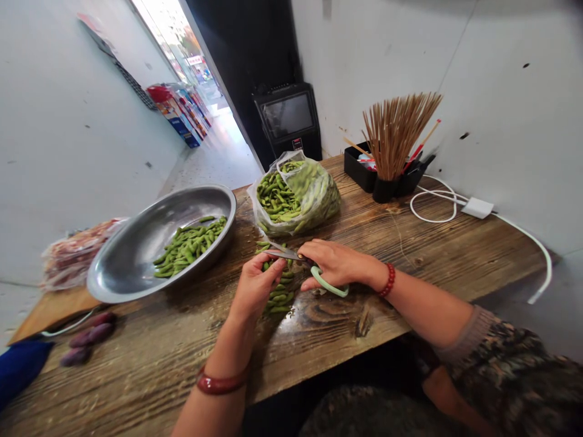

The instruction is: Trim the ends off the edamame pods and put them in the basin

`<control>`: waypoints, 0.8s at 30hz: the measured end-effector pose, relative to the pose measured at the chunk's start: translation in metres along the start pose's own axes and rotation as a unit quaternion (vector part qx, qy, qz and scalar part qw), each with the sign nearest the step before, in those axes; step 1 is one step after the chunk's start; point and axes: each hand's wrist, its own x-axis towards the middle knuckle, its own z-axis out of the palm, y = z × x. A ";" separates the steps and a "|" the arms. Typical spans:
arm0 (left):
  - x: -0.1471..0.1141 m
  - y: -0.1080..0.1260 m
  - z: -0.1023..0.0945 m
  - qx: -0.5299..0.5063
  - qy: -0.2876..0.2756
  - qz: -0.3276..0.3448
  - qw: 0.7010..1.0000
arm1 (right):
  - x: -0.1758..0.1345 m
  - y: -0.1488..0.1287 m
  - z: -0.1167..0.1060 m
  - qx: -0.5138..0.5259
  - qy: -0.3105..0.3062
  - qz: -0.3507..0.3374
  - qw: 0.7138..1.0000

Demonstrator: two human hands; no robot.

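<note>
My right hand [334,262] grips a pair of scissors [328,284] with pale green handles, its blades parted and pointing left. At the blade tips, my left hand [260,280] is closed in a pinch; what lies between its fingers is mostly hidden, though it is likely a green pod. Beneath both hands, a small heap of green soybean pods [280,297] lies on the wooden table [319,352]. A clear plastic bag [325,197] full of pods stands behind them. To the left, a wide metal bowl [132,243] holds more pods [191,246] on its right side.
At the back right, a black holder [359,170] carries many thin brown sticks [396,133]. A white cable [523,227] trails over the right edge. Purple tubers [88,337], a blue item [22,367] and a bagged pinkish bundle [77,252] sit left. A black screen device [289,115] stands behind.
</note>
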 end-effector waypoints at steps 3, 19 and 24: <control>0.000 -0.002 0.001 0.019 0.000 0.007 1.000 | 0.000 0.000 0.001 0.004 0.002 -0.002 1.000; -0.002 0.001 0.000 0.048 -0.009 0.037 0.998 | 0.000 -0.005 -0.003 -0.012 -0.052 0.019 0.998; -0.001 0.002 -0.002 0.052 -0.013 0.010 0.999 | 0.001 -0.004 -0.003 -0.012 -0.065 0.028 0.997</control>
